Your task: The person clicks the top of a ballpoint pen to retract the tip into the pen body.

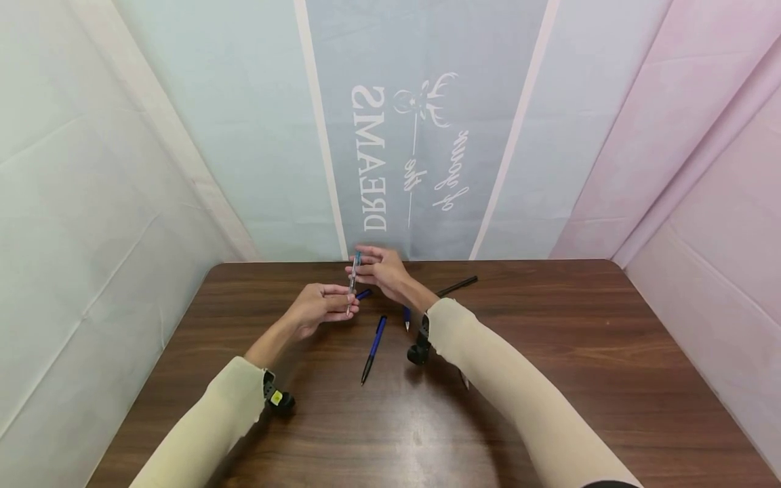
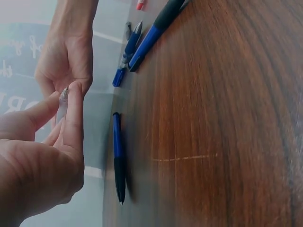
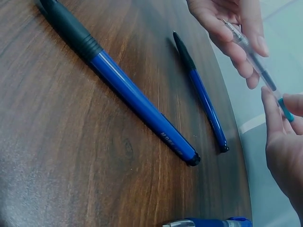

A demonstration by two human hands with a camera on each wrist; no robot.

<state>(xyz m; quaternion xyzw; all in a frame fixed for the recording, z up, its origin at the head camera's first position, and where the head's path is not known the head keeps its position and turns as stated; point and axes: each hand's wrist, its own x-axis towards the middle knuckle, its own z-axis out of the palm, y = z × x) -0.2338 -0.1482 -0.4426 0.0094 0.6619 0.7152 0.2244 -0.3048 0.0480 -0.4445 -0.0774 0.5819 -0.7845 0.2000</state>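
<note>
Both hands hold a clear pen with a teal end (image 1: 353, 274) between them, raised over the back of the table. My left hand (image 1: 317, 308) pinches the pen near its writing tip, thumb against fingers. At the teal end, the thumb and fingers of my right hand (image 1: 387, 271) grip it. The right wrist view shows the clear barrel (image 3: 251, 59) running from one hand to the other. Nearest to the hands on the table is a blue pen (image 1: 364, 294), partly hidden behind the left fingers. A blue pen with a black grip (image 1: 375, 349) lies closer to the front.
Below the right wrist lies another blue pen (image 1: 407, 317), partly covered. A black pen (image 1: 459, 286) lies further right, and a pale tip (image 1: 464, 379) shows under the right forearm. A printed cloth backdrop (image 1: 415, 41) stands behind the wooden table (image 1: 586, 352).
</note>
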